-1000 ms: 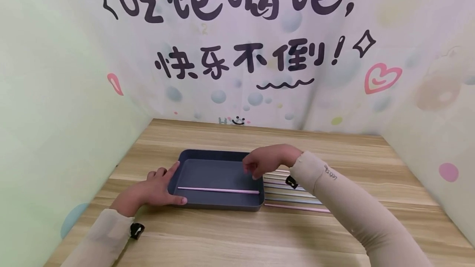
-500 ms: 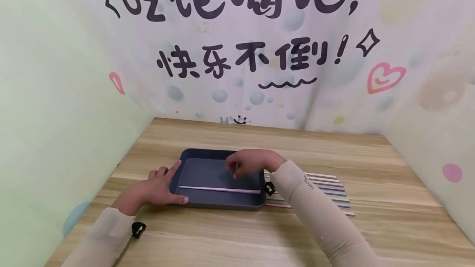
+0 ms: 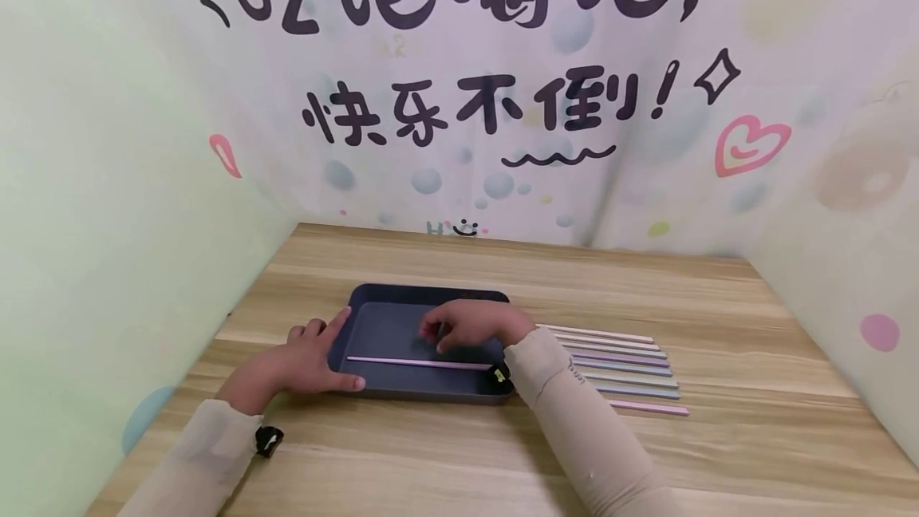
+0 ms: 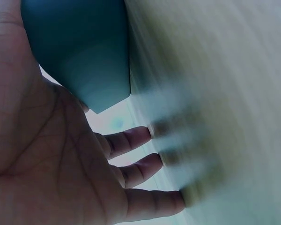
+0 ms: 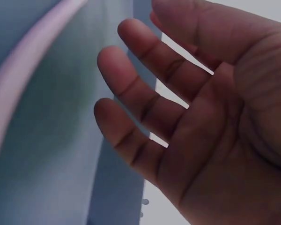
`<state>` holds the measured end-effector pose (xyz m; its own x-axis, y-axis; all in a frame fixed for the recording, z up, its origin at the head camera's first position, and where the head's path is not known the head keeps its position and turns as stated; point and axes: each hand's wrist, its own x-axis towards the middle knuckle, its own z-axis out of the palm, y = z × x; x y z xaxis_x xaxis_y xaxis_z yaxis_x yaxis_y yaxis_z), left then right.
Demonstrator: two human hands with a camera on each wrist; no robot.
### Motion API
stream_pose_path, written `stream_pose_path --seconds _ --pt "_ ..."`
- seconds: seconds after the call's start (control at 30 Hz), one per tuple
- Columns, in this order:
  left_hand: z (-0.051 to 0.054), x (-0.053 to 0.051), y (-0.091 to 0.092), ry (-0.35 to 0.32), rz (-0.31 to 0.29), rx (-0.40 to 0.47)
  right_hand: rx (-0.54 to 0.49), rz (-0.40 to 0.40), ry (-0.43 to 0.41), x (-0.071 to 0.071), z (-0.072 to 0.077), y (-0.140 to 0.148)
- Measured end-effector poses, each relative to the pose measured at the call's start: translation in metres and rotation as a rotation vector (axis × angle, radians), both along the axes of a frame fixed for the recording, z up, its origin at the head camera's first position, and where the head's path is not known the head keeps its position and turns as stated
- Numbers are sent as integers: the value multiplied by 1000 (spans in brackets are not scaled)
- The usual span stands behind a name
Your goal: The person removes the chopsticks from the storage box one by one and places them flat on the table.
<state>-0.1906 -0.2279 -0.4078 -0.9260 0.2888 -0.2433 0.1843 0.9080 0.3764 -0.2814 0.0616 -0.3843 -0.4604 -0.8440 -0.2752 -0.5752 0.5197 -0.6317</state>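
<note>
A shallow dark blue tray lies on the wooden table. Inside it, along the near side, rests a thin pink chopstick; the right wrist view shows it as a blurred pink bar. My left hand is spread against the tray's left end, thumb at the near rim and index finger along the left side. Its other fingers touch the tabletop in the left wrist view. Over the tray's right half hovers my right hand, fingers loosely bent with nothing between them. My right wrist and its camera hide the chopstick's right end.
Several pastel chopsticks lie side by side to the right of the tray, partly behind my right sleeve. Wooden tabletop extends in front. A printed cloth hangs at the back edge, with pale walls at both sides.
My right hand has moved left over the tray, uncovering more of the chopsticks on the right. The left hand and the tray have stayed in place.
</note>
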Motion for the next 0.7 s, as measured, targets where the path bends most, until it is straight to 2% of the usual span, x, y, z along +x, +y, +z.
stream_pose_path --seconds 0.23,0.7 --pt "-2 0 1 -6 15 -4 -8 5 -43 5 -14 -7" --pt "-2 -1 1 5 10 -7 20 -6 67 12 -27 -12"
